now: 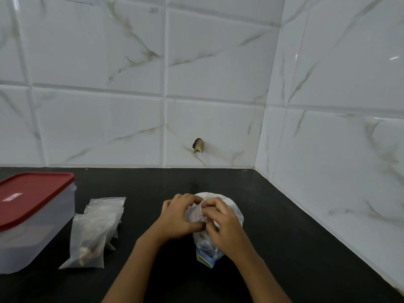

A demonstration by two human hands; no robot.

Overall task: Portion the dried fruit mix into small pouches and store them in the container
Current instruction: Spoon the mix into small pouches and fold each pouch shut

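Observation:
My left hand and my right hand meet over the middle of the black counter, and both pinch a small clear pouch between their fingertips. Under them lies the larger plastic bag of dried fruit mix, partly hidden by my right hand. A white bowl rim shows just behind the hands. To the left lie several filled clear pouches in a loose pile. The translucent container with its red lid on stands at the far left.
The black counter ends at white marbled tile walls behind and on the right, meeting in a corner at the back right. A chipped hole marks the rear wall.

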